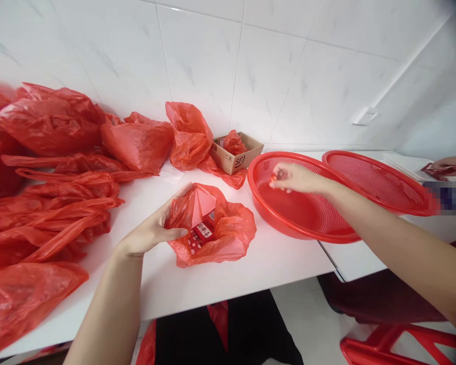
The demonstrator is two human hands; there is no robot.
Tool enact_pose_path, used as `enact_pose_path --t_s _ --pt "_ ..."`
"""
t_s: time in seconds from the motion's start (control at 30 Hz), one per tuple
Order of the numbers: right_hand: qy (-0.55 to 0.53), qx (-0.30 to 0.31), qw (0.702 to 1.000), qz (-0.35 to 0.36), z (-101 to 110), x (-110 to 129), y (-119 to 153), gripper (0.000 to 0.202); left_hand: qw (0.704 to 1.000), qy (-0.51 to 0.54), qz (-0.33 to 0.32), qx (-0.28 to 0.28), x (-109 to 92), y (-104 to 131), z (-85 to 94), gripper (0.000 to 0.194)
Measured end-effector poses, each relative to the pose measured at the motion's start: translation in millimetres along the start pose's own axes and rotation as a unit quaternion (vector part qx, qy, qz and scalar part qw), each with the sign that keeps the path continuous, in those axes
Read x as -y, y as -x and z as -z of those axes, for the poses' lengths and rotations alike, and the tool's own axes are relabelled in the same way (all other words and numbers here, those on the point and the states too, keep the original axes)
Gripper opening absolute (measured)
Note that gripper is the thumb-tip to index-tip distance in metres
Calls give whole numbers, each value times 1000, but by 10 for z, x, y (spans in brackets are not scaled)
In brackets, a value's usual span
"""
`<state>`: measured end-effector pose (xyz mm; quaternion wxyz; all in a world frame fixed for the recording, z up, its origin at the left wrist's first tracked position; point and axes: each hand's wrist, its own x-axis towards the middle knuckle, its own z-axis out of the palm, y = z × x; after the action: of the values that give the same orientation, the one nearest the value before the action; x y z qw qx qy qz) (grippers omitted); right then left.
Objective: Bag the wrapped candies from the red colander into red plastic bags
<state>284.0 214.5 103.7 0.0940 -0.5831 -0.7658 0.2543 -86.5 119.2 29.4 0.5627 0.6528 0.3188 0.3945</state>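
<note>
My left hand clamps the rim of an open red plastic bag on the white table, printed packet inside; my right hand, well apart, pinches a small red item over the perforated basket. I judge the bag part-filled. Bulging bags and an SF cardboard box stand behind, unobstructive.

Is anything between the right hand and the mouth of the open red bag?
Yes: the left rim of the red perforated basket lies between the right hand, over that basket, and the red plastic bag. The bag's crumpled right side also borders its mouth. No other object shows on that line.
</note>
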Motion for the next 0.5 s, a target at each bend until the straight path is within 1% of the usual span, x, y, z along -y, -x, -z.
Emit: enact_pose_path --t_s 0.03,0.07,0.1,0.17,0.2,0.27,0.3,0.37,0.43,0.5 --pt "-62 -52 996 37 -43 173 22 26 1000 -3 -1 -5 -4 0 -3 92" --pt "-114 -77 988 74 -117 353 48 30 1000 -5 -1 -11 -8 -2 -5 92" --pt "-144 -70 981 111 -213 529 77 32 1000 -5 0 -16 -11 -4 -6 93" --pt "-148 -37 974 169 -427 837 137 35 1000 0 4 -22 -10 -11 -2 94" --pt "-134 -27 972 189 -516 951 168 37 1000 5 4 -21 -7 -14 3 94" --pt "-98 -42 972 209 -608 1071 242 43 1000 10 1 -18 4 -18 14 95" --pt "-82 -62 972 210 -603 1070 290 44 1000 9 -3 -18 10 -18 20 95" --pt "-47 -111 974 193 -519 952 424 40 1000 3 -13 -25 19 -12 30 94" --pt "14 -160 976 148 -418 717 615 37 999 -6 -17 -34 23 -3 37 93" --pt "98 -195 972 89 -409 437 859 39 999 -17 -12 -40 18 4 37 92"
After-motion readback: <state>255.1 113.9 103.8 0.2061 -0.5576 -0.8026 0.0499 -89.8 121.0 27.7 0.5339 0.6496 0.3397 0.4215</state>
